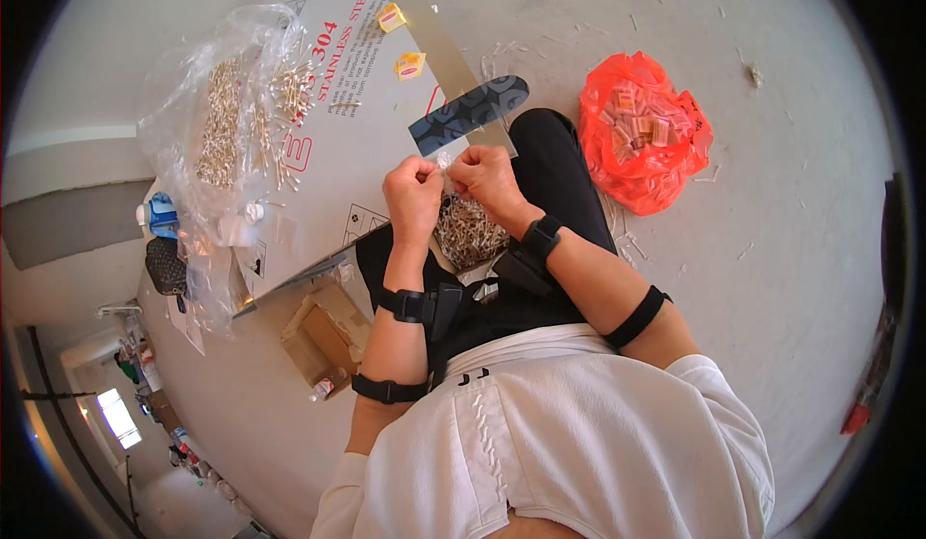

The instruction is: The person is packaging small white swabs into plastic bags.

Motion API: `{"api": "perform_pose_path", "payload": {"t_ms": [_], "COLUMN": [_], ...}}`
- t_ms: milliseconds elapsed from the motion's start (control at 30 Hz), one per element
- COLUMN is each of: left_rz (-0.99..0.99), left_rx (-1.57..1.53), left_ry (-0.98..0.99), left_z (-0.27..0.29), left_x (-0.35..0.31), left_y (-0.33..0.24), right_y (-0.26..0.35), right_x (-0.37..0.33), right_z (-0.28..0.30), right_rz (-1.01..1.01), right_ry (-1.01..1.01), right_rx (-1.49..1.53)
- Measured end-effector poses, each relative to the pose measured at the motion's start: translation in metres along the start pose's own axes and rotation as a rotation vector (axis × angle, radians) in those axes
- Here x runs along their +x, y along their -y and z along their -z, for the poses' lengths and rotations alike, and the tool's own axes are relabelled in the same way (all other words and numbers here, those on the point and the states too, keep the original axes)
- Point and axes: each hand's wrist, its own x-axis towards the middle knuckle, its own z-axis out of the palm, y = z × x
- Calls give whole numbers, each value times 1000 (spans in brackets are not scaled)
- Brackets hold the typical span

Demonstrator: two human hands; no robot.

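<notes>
My left hand (415, 197) and my right hand (490, 187) meet over my lap, the fingers of both closed in a pinch. Between the fingertips shows a small whitish, see-through plastic piece (444, 160); its exact kind is too small to tell. Just below my hands, a heap of cotton swabs (473, 230) fills a container on my lap, partly hidden by my wrists. Beyond my fingers a dark patterned strip with a rounded end (473, 115) lies across the table's edge.
On the sheet-covered table (338, 153), a clear plastic bag (217, 95) spills cotton swabs, near two small yellow boxes (391, 17). A red plastic bag (641, 182) of small packs stands on the floor at right. An open cardboard box (323, 341) sits below the table at left.
</notes>
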Motion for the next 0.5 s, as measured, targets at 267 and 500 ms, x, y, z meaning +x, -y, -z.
{"api": "perform_pose_path", "payload": {"t_ms": [267,500], "left_rz": [88,41], "left_rx": [-196,-122], "left_ry": [-9,-17], "left_z": [2,11], "left_x": [-7,-5], "left_y": [-4,2], "right_y": [-4,-3], "right_x": [-1,-4], "right_z": [6,3], "right_rz": [-56,-40], "right_ry": [41,62], "right_rx": [138,85]}}
